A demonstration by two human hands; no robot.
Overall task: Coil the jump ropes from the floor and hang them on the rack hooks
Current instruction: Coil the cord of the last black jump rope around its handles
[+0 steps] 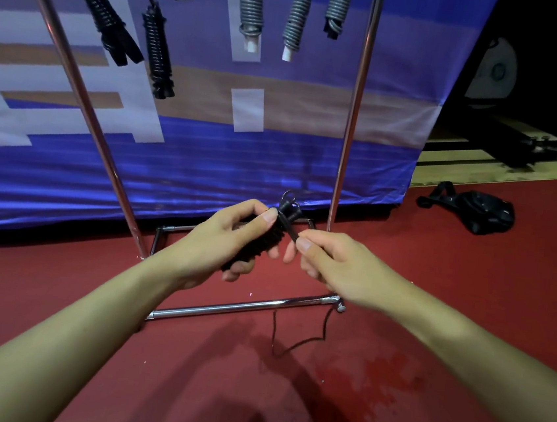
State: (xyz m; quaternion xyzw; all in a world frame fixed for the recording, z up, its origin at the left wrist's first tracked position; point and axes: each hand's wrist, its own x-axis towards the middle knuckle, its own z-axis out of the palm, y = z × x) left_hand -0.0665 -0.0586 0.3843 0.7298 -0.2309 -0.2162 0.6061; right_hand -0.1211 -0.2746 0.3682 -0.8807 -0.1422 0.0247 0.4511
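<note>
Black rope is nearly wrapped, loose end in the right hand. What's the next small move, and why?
Probably one more wrap: the right hand pinches the rope's free end beside the black coiled bundle gripped by the left hand, and a loose tail trails onto the red floor. Take up that slack before hanging.

Rack poles (pixel 352 115) flank hands; hung ropes (pixel 157 47) overhead.

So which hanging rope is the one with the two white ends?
Look at the chrome rack before the blue banner. Near its right pole hang three grey coiled ropes; the leftmost grey bundle shows a white handle tip, unlike the black bundles further left.
</note>
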